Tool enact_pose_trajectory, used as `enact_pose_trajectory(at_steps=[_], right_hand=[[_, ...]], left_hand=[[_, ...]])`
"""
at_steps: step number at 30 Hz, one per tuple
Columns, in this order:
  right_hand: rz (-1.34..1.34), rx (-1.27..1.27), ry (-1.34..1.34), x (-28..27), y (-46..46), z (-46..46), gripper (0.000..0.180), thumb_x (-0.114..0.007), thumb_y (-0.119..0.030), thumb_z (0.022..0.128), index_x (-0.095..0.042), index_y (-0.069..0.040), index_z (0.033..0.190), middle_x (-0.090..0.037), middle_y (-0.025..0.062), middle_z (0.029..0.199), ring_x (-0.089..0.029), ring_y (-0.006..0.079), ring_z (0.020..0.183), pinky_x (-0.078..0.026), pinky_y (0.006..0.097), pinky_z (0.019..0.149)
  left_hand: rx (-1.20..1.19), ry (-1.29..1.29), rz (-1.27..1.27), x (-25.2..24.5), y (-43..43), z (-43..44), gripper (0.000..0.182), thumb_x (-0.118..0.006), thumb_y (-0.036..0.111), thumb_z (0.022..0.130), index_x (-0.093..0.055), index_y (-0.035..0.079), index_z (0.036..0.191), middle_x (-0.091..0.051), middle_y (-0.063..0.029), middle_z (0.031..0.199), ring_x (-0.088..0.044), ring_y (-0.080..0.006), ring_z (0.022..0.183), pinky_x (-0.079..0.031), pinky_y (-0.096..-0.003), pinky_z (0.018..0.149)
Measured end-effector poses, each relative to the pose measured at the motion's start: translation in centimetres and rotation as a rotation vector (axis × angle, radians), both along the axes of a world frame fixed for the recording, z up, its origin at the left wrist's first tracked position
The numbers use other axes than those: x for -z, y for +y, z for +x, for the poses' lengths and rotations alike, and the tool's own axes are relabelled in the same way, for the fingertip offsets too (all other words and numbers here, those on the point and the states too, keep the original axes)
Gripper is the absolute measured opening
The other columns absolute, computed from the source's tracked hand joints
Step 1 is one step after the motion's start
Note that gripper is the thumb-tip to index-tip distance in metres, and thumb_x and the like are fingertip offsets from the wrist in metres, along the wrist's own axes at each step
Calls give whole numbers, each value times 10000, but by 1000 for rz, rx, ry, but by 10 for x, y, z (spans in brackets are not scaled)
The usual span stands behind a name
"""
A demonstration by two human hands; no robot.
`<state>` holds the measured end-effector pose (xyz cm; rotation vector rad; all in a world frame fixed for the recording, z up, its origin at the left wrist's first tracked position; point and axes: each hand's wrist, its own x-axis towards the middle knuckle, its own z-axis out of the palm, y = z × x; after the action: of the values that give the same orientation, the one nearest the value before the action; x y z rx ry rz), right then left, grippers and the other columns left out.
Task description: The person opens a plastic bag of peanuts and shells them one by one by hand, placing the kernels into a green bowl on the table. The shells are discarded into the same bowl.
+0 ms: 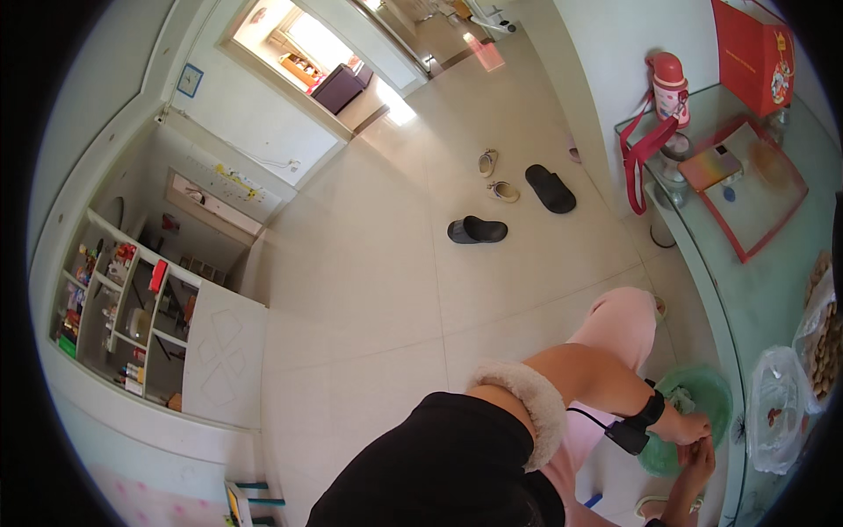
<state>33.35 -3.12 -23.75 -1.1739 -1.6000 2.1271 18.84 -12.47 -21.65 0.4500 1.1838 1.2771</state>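
Note:
My left hand (pixel 690 428) and my right hand (pixel 703 458) meet fingertip to fingertip over a green plastic bin (pixel 718 388) on the floor. Between them is a small brownish thing, apparently a peanut (pixel 695 448), mostly hidden by the fingers. Crumpled whitish waste (pixel 680 399) lies in the bin. To the right, on the glass-topped table (pixel 731 277), a plastic bag holds many unshelled peanuts (pixel 823 359). Beside it stands a clear plastic-lined container (pixel 767 382) with a few reddish kernels (pixel 774 417) in it.
The table also bears a phone (pixel 711 165), a red-edged clear pouch (pixel 784 197), a pink strapped bottle (pixel 670 99) and a red paper bag (pixel 754 59). Black slippers (pixel 550 189) and small shoes (pixel 504 192) lie on the tiles. A shelf cabinet (pixel 224 356) stands left.

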Motion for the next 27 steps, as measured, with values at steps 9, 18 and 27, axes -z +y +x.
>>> enact_pose_trajectory(at_steps=[9,18,27], right_hand=[[-46,68,71,-23,0,-5,289,-539,-251,1005,-682,-2,1036,-674,44,874,-623,134,801,-478,236,699],[216,-127,87,-84,-5,-25,261,-662,-89,909,-627,26,1141,-699,91,952,-658,130,833,-521,261,732],[790,-255,-12,-110,-10,-25,329,-712,-60,830,-628,-29,1146,-658,133,959,-682,265,757,-556,326,678]], left_hand=[[-80,-187,45,-8,2,6,343,-359,185,989,-608,-47,945,-664,-168,776,-672,-255,607,-571,-384,539],[42,-126,-26,-20,-3,-15,399,-412,455,1007,-611,110,1003,-542,23,719,-473,-84,599,-387,-249,528],[75,-86,-69,-33,-8,-21,358,-387,366,1046,-583,72,990,-554,-6,803,-524,-105,677,-434,-261,593]])
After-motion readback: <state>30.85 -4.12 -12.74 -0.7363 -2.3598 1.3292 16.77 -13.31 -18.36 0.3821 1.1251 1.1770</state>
